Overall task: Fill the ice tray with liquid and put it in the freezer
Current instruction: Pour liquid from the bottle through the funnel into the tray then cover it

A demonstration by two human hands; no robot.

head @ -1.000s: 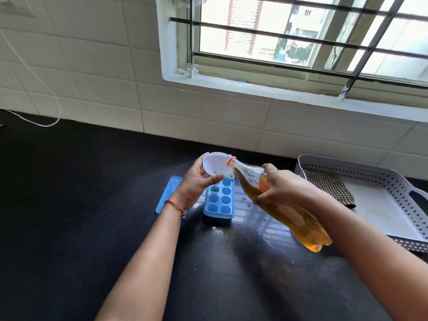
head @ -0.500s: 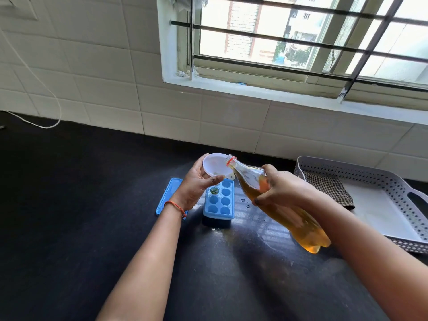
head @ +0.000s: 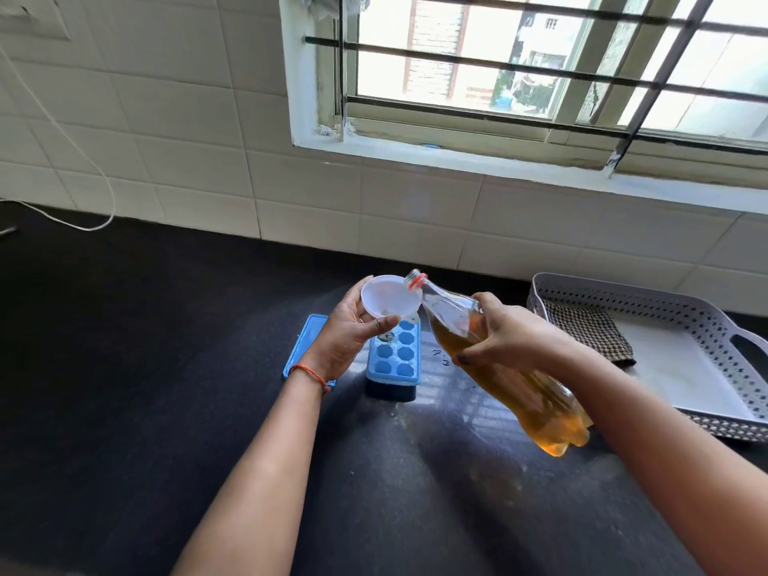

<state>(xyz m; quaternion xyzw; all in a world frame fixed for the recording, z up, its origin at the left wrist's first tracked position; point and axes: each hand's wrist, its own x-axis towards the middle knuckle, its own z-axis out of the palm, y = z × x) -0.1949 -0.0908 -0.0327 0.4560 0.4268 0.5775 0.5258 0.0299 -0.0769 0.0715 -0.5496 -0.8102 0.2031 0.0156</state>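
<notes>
Left hand pinches white funnel over blue ice tray on dark counter; right hand grips tilted bottle of amber liquid, mouth at funnel rim; overtilt risks overflow, spill past cells

White perforated basket sitting at desk's right edge, holding checked cloth; white cable trailing onto far left corner.
</notes>
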